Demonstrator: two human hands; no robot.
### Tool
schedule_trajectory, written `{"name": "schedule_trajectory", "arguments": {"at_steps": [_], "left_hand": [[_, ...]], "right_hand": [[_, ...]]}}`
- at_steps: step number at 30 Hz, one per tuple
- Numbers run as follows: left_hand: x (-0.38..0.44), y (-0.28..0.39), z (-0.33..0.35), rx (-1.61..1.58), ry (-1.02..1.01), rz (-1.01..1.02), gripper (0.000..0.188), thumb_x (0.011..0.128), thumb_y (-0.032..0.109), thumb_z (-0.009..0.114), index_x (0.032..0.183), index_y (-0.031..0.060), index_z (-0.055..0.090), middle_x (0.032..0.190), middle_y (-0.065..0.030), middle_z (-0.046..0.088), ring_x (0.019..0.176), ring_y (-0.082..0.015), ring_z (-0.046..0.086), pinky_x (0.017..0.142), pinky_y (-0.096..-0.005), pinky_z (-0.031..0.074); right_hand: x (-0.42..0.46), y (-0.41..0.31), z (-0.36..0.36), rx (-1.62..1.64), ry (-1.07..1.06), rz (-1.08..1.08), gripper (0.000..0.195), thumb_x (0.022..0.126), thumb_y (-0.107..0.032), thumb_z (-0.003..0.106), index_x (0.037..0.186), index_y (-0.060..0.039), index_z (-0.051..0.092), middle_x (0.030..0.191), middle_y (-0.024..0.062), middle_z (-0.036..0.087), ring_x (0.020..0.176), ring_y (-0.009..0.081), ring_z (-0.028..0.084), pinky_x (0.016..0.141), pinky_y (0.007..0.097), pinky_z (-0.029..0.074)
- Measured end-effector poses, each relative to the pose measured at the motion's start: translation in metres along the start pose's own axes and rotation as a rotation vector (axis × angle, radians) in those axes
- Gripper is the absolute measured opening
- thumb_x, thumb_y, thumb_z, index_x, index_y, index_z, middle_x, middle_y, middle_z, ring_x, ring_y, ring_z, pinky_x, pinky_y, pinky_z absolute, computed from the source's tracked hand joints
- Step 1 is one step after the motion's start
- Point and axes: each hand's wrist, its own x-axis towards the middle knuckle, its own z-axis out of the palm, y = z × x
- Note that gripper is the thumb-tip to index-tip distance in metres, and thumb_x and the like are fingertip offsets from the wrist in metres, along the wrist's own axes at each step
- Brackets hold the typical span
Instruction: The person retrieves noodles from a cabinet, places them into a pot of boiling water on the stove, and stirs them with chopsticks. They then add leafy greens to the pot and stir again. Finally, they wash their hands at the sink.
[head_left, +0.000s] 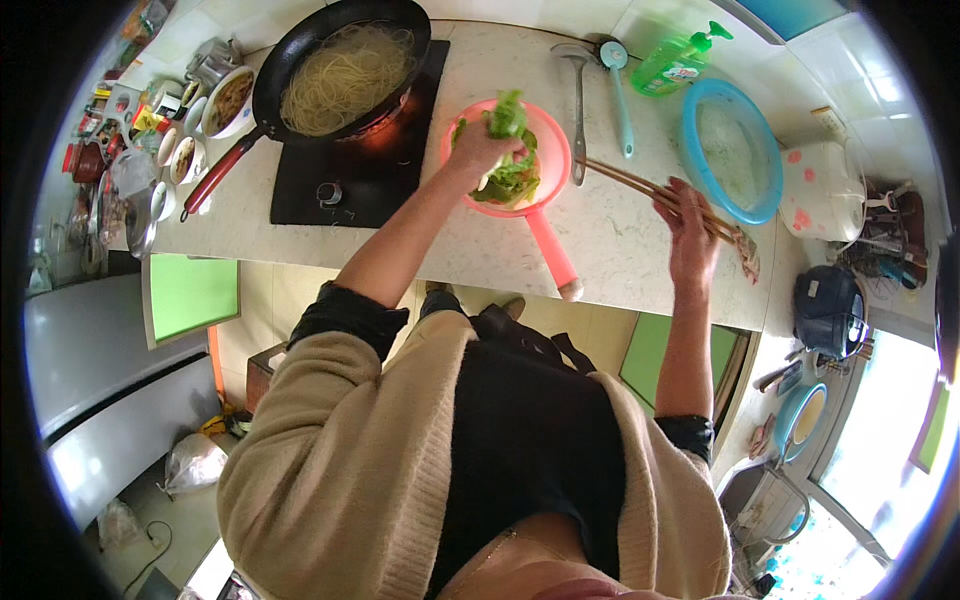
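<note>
My left hand (486, 154) grips some green leafy vegetable (508, 116) over a pink plastic strainer-like bowl with a handle (551, 255); more leaves (517, 184) lie inside it. In my right hand (688, 225) is a pair of wooden chopsticks (626, 178), held over the counter right of the bowl, their tips pointing left. To the left, a black wok (266, 82) with a red handle holds noodles (349, 79) in liquid. It sits on a black cooktop (352, 187) that glows orange beneath it.
A ladle (579, 120), a turquoise-handled brush (619, 97) and a green pump bottle (670, 67) are at the back. A blue basin (772, 161) of sudsy water stands right, beside a crumpled cloth (746, 255) and a white appliance (821, 191). Bowls of food (229, 101) and jars crowd the left.
</note>
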Motion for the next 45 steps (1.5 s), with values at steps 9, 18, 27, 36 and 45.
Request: {"name": "schedule_trajectory", "arguments": {"at_steps": [9,18,27,36,45], "left_hand": [[-0.048,0.017,-0.072,-0.666,0.132,-0.229,0.008,0.081,0.008,0.053,0.086,0.002,0.054,0.072,-0.0059,0.057,0.062,-0.0146,0.055,0.061,-0.0284,0.049],[-0.06,-0.02,-0.091,-0.937,0.064,-0.402,0.008,0.082,0.008,0.053,0.083,0.0011,0.055,0.073,-0.0077,0.057,0.064,-0.0167,0.057,0.062,-0.0303,0.051],[-0.069,-0.008,-0.09,-0.72,0.115,-0.45,0.011,0.08,0.011,0.057,0.089,0.0049,0.057,0.077,-0.0048,0.059,0.069,-0.0147,0.057,0.064,-0.0286,0.049],[-0.076,-0.014,-0.094,-0.664,0.005,-0.376,0.013,0.082,0.015,0.055,0.091,0.0062,0.057,0.076,-0.0027,0.058,0.07,-0.0122,0.055,0.06,-0.0258,0.045],[-0.096,-0.02,-0.122,-0.677,-0.048,-0.304,0.017,0.08,0.012,0.056,0.095,0.0052,0.053,0.076,-0.0032,0.056,0.07,-0.0126,0.054,0.062,-0.0251,0.043]], "right_hand": [[0.04,0.054,0.085,-0.045,-0.269,0.063,0.034,0.088,-0.018,0.047,0.115,0.0028,0.048,0.098,0.0136,0.056,0.071,0.0205,0.062,0.061,0.0272,0.053],[0.035,0.084,0.137,-0.342,-0.325,-0.226,0.018,0.084,-0.005,0.05,0.099,-0.0011,0.059,0.083,0.0029,0.056,0.069,0.0096,0.056,0.061,0.0211,0.048],[0.025,0.026,0.107,-0.071,0.013,-0.165,0.023,0.086,-0.01,0.044,0.101,0.0059,0.051,0.078,0.0164,0.059,0.066,0.0238,0.062,0.058,0.0332,0.055],[0.013,0.01,0.11,-0.097,0.037,-0.265,0.023,0.086,-0.01,0.045,0.101,0.0065,0.051,0.077,0.0159,0.059,0.064,0.0234,0.062,0.058,0.0332,0.056],[0.018,-0.035,0.131,-0.139,0.067,-0.384,0.022,0.086,-0.012,0.047,0.1,0.0047,0.052,0.08,0.015,0.058,0.066,0.0222,0.061,0.056,0.0322,0.055]]}}
